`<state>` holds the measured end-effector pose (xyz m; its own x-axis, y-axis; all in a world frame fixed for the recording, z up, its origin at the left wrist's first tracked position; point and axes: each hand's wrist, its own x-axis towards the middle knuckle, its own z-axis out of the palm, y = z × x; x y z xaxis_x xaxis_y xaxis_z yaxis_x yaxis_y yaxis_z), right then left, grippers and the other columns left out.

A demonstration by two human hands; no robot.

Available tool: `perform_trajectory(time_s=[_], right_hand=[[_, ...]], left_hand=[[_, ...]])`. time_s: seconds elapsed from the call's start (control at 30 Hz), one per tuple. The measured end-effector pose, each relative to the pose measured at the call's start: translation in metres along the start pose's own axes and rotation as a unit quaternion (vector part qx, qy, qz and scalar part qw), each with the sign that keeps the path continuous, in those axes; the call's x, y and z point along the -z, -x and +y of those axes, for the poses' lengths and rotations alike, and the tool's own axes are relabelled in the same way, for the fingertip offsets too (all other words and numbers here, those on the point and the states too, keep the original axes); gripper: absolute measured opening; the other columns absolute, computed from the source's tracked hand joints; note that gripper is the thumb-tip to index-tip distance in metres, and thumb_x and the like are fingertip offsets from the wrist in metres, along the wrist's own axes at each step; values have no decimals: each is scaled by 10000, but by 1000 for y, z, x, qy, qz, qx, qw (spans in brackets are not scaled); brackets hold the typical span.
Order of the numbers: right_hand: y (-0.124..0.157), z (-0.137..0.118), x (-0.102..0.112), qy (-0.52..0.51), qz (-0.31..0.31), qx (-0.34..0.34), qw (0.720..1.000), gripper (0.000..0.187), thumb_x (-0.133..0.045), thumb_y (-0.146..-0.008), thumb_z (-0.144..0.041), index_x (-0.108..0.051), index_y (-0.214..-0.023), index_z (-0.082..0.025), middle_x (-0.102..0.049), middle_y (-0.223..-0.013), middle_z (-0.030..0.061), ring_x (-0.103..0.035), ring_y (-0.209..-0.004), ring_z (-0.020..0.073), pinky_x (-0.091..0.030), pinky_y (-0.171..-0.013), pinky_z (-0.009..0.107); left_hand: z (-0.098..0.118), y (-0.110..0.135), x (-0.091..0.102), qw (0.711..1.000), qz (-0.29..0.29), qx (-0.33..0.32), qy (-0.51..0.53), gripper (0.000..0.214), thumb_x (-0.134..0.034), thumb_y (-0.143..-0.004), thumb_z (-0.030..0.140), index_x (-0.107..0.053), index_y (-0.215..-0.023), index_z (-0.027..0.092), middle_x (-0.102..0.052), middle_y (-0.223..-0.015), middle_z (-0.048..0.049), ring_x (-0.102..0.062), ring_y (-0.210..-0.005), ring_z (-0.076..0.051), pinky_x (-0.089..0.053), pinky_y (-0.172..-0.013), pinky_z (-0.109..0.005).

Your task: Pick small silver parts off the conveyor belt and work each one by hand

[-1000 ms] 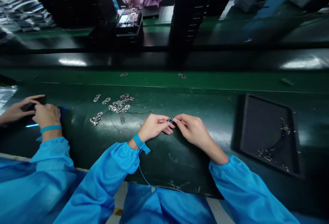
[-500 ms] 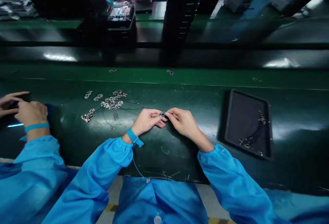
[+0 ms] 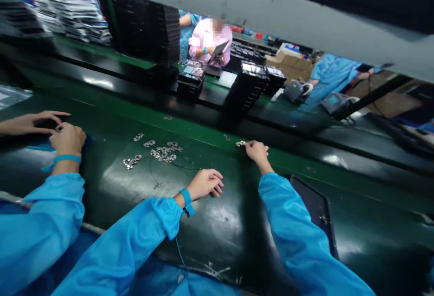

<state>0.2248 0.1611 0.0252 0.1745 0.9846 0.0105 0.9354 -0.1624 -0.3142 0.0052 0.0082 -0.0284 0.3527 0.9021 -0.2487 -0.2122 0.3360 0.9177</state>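
Note:
My right hand (image 3: 257, 152) reaches out to the far edge strip of the bench. Its thumb and fingers pinch a small silvery electronic part (image 3: 240, 143), low over the green surface or touching it. A similar part (image 3: 227, 137) lies just left of this one. My left hand (image 3: 206, 183), with a blue wrist strap (image 3: 186, 201), hovers over the bench with fingers loosely bent and apart, nothing seen in them. Left of it is a loose cluster of such parts (image 3: 164, 152), some with thin dark cables. Another small group (image 3: 131, 162) sits nearer.
A black tray (image 3: 313, 201) with small pieces is partly behind my right sleeve. At left, a co-worker's hands (image 3: 68, 140) work close by. Beyond the bench stand stacked black trays (image 3: 249, 90) and a person in pink (image 3: 206, 38). A grey beam crosses the top.
My hands have parted. The right one has moved forward with the small part, while the left stays near the middle with loosened fingers. The view has tilted up and turned.

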Motion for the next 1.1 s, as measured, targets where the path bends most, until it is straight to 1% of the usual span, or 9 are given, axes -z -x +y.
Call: perform_trajectory(time_s=[0.1, 0.2, 0.37, 0.53, 0.67, 0.77, 0.9, 1.0, 1.1], right_hand=[[-9, -28, -15, 19, 14, -11, 1000, 455, -524, -985, -424, -705, -1189, -59, -604, -1308, 323, -525, -1275, 419, -400, -1022, 539], [-11, -57, -40, 10, -30, 19, 999, 410, -610, -933, -512, -742, -996, -128, -707, -1075, 235, -651, -1099, 347, -472, -929, 425], [-10, -80, -56, -38, -39, 43, 998, 273, -597, -919, -381, -689, -881, -127, -714, -931, 222, -685, -933, 310, -484, -833, 394], [26, -59, -36, -164, -9, 139, 977, 292, -448, -972, -420, -602, -965, -172, -694, -892, 105, -638, -811, 218, -485, -754, 323], [85, -34, -27, -255, -3, 164, 953, 364, -423, -987, -536, -552, -999, -195, -641, -855, 43, -592, -723, 181, -477, -651, 290], [133, -20, -30, -337, -11, 182, 924, 327, -506, -990, -520, -578, -986, -201, -594, -809, 10, -555, -681, 162, -452, -615, 281], [170, -5, -36, -342, -11, 246, 907, 201, -529, -1025, -388, -608, -965, -213, -608, -851, 22, -558, -716, 161, -443, -651, 295], [174, 6, -37, -302, 2, 310, 901, 152, -514, -1038, -315, -611, -968, -221, -611, -875, 36, -550, -736, 166, -440, -677, 310], [167, 15, -38, -285, 18, 328, 900, 118, -515, -1038, -282, -607, -989, -226, -604, -873, 40, -562, -752, 173, -446, -695, 318]], left_hand=[[-4, -4, 1, 1000, -14, 5, 8, 152, -646, -831, 179, -603, -958, 108, -687, -782, -83, -702, -588, -175, -589, -517, -287], [-6, -6, 0, 1000, -19, 4, -2, 111, -619, -813, 121, -611, -924, 111, -685, -750, -71, -694, -568, -172, -575, -506, -279], [-1, -4, -2, 999, -10, 26, 38, 77, -606, -812, 74, -623, -881, 104, -691, -701, -62, -692, -549, -166, -569, -528, -268], [8, -2, 0, 994, 9, 44, 96, 40, -606, -871, 101, -639, -858, 82, -718, -731, -104, -722, -599, -175, -596, -628, -293], [15, -1, 7, 986, 16, 62, 152, 405, -410, -1053, 337, -675, -918, 62, -752, -838, -166, -755, -706, -186, -615, -732, -308], [19, 0, 11, 974, 7, 94, 205, 670, -268, -1083, 509, -703, -926, 24, -757, -858, -212, -762, -719, -214, -621, -729, -318], [22, 4, 11, 979, -1, 97, 180, 390, -534, -1031, 367, -712, -956, 29, -770, -885, -200, -769, -740, -212, -623, -733, -299], [20, 7, 9, 989, -5, 76, 125, 131, -668, -933, 158, -713, -967, 40, -776, -938, -185, -768, -763, -178, -614, -743, -256], [17, 7, 5, 995, -14, 55, 78, 128, -702, -903, 129, -705, -996, 40, -774, -990, -191, -773, -797, -179, -622, -793, -275]])
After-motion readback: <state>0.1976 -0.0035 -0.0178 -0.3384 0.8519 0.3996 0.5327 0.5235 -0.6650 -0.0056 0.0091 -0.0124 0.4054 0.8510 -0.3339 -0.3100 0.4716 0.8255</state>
